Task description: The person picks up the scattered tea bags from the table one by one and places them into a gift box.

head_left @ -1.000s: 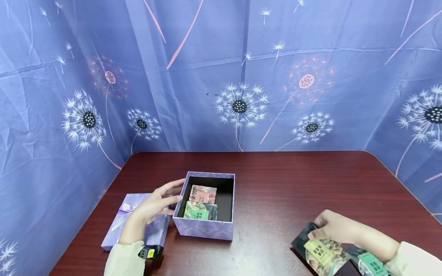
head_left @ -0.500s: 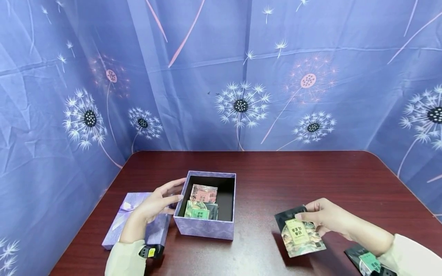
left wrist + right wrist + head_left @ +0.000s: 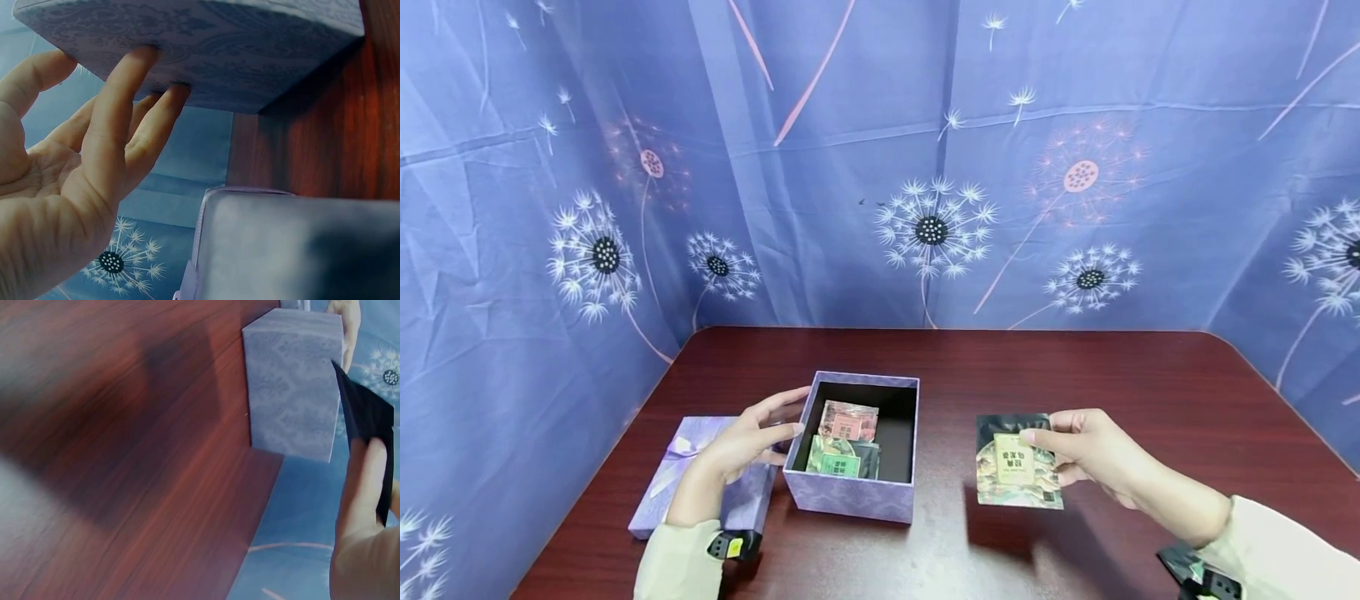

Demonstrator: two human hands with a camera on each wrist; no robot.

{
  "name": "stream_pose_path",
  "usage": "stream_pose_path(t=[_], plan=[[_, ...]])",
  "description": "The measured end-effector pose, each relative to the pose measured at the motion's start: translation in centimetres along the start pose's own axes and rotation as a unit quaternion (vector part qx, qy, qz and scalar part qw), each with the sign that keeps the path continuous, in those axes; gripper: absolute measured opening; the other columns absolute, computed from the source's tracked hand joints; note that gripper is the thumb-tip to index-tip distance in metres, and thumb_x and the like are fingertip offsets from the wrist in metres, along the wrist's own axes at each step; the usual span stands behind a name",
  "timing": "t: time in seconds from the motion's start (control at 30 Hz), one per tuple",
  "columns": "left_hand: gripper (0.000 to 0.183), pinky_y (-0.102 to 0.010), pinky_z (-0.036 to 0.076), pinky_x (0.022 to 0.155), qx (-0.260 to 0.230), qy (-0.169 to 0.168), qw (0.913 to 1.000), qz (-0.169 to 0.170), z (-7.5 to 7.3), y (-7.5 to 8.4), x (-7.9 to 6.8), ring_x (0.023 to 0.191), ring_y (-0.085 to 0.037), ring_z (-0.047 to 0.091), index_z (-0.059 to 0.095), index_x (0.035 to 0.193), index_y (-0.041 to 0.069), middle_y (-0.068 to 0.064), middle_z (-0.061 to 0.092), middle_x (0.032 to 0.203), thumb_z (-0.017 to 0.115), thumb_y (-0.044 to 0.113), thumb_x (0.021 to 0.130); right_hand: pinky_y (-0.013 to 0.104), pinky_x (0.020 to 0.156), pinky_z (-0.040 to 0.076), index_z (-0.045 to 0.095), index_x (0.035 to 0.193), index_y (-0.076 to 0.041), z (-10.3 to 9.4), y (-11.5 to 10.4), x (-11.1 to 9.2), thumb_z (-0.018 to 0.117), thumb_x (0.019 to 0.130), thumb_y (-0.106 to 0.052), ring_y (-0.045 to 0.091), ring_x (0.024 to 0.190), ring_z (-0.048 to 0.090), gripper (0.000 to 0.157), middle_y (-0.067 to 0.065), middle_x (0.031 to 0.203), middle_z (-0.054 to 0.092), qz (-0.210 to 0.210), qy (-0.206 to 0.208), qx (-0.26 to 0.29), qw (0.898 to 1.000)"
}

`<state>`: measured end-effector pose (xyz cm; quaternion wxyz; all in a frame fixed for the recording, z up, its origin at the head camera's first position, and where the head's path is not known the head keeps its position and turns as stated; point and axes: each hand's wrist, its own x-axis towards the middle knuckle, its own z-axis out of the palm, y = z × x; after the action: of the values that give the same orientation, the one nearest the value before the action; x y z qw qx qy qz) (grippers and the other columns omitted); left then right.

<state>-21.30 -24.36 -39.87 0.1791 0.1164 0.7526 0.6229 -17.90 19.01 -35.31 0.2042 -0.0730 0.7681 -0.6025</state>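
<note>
My right hand [image 3: 1101, 454] pinches a flat tea packet [image 3: 1015, 471] with a yellow label by its right side, raised over the table to the right of the box. In the right wrist view the packet's black back [image 3: 369, 415] shows. An open-topped lilac box [image 3: 853, 498] with a dark inside stands at the middle. Inside it lie a pink-labelled packet [image 3: 848, 421] and a green-labelled packet [image 3: 838, 458], on its left side. My left hand [image 3: 748, 442] touches the box's left wall with extended, spread fingertips, also seen against the patterned wall [image 3: 206, 56] in the left wrist view.
Left of the box lies its lilac lid [image 3: 662, 492] with a ribbon bow, partly under my left forearm. Another dark packet [image 3: 1180, 562] lies on the table by my right wrist, mostly covered. A blue dandelion-print curtain [image 3: 820, 208] hangs behind the dark red table [image 3: 1075, 367].
The right hand has lifted the yellow-labelled packet off the pile at the lower right and carried it left towards the box. The left hand stays at the box wall.
</note>
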Motion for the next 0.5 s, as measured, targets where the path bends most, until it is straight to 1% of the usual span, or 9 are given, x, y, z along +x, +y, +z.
stream_pose_path(t=[0.07,0.17,0.23,0.4,0.5], plan=[[0.064,-0.049,0.054,0.081,0.000,-0.001,1.0000,0.001,0.0,0.1,0.0,0.112,-0.033,0.058,0.027,0.150,0.009,-0.028,0.031,0.148,0.058,0.016,0.094,0.026,0.057,0.055,0.065,0.079,-0.014,0.3,-0.3,0.3,0.061,0.093,-0.020,0.004,0.054,0.057,0.016,-0.008,0.067,0.061,-0.002,0.019,0.017,1.000],[0.064,-0.049,0.054,0.081,-0.001,-0.004,1.0000,0.003,0.1,0.2,0.0,0.112,-0.033,0.058,0.027,0.150,0.009,-0.029,0.030,0.148,0.058,0.016,0.094,0.027,0.059,0.056,0.067,0.081,-0.013,0.9,-0.9,0.8,0.062,0.093,-0.020,0.003,0.053,0.057,0.015,-0.007,0.066,0.062,0.002,0.044,0.038,0.998],[0.064,-0.049,0.054,0.080,-0.001,-0.004,1.0000,0.004,0.1,0.2,0.0,0.111,-0.033,0.058,0.027,0.150,0.009,-0.029,0.030,0.148,0.058,0.015,0.094,0.027,0.059,0.056,0.067,0.082,-0.011,1.2,-1.3,1.1,0.062,0.093,-0.020,0.003,0.053,0.057,0.015,-0.006,0.066,0.064,0.003,0.051,0.051,0.997],[0.064,-0.049,0.054,0.079,-0.001,-0.003,1.0000,0.004,0.1,0.2,-0.1,0.109,-0.032,0.060,0.027,0.150,0.008,-0.029,0.030,0.148,0.058,0.015,0.094,0.026,0.059,0.056,0.068,0.085,-0.009,2.4,-2.6,2.1,0.062,0.093,-0.019,0.005,0.058,0.063,0.014,-0.002,0.069,0.069,-0.001,0.042,0.074,0.996],[0.064,-0.049,0.054,0.079,0.001,0.001,1.0000,0.002,0.0,0.2,-0.1,0.108,-0.031,0.060,0.028,0.150,0.008,-0.029,0.031,0.148,0.058,0.015,0.094,0.024,0.059,0.056,0.067,0.082,-0.009,3.0,-3.4,2.9,0.061,0.094,-0.018,0.005,0.059,0.063,0.016,-0.002,0.068,0.068,-0.007,0.039,0.084,0.996]])
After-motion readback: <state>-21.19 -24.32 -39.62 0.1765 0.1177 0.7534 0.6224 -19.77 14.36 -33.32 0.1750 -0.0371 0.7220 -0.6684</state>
